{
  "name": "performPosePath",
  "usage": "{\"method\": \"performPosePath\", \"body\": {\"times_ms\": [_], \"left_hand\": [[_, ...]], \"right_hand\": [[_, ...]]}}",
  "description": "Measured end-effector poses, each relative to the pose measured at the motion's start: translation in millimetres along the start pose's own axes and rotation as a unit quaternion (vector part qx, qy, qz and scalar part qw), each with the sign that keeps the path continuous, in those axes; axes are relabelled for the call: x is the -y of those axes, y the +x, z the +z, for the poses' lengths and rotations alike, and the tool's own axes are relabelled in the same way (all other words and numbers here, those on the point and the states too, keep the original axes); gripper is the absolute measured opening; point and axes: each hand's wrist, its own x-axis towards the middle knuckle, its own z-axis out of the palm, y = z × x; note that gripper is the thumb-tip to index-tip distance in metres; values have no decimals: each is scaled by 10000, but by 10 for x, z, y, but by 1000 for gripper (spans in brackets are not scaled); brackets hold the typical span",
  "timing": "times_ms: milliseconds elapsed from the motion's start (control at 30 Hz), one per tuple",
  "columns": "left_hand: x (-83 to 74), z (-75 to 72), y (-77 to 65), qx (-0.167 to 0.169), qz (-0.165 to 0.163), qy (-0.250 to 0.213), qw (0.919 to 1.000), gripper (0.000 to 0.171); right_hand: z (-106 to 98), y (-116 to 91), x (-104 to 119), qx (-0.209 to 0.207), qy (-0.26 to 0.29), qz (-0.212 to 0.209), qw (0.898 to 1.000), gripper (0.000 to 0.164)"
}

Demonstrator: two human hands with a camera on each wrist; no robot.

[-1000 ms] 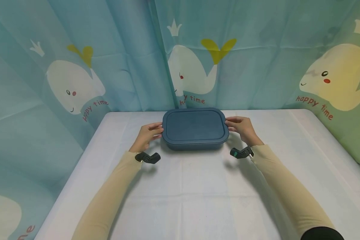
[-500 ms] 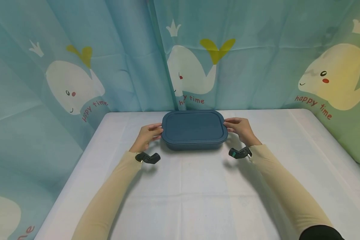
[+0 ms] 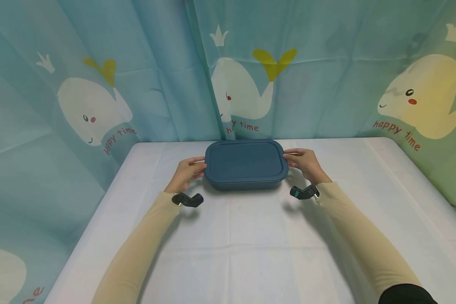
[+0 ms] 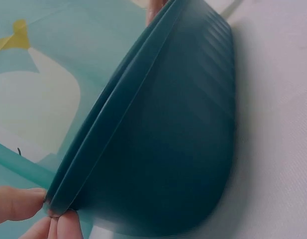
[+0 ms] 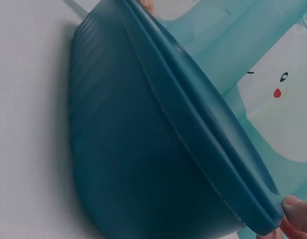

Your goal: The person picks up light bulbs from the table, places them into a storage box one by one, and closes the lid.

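A dark blue rectangular lidded box [image 3: 246,162] with rounded corners lies at the far edge of the table, its lid on top. My left hand [image 3: 186,174] pinches the lid's rim at the left end; in the left wrist view the thumb [image 4: 21,203] is on top and fingertips are below the rim. At the opposite end my right hand [image 3: 305,164] pinches the rim likewise, with its thumb [image 5: 296,211] at the lid's edge in the right wrist view. Ribbed side walls of the box show in both wrist views, and the lid follows the rim all along.
A white cloth covers the table [image 3: 251,245]. Behind it hangs a blue-green curtain [image 3: 167,93] printed with whales, close to the back of the box. Each wrist carries a black band-mounted device, such as the left wrist device [image 3: 188,200].
Over the last second the box's far side has come down slightly and its right end has shifted a little left, with the right hand. Since half a second ago almost nothing differs.
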Motion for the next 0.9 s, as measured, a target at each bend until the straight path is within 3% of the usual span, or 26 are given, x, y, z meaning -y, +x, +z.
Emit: {"method": "performPosePath", "body": {"times_ms": [333,700,900], "left_hand": [[32,-14,2,26,-32,-123,9999,48],[91,-15,0,15,-103,-263,9996,47],[92,-68,-37,344,-131,-414,9985,46]], "right_hand": [[-6,22,-32,48,429,270,9987,48],[-40,-8,-69,395,1127,574,9912,47],[-115,-25,-107,677,1062,496,9908,58]]}}
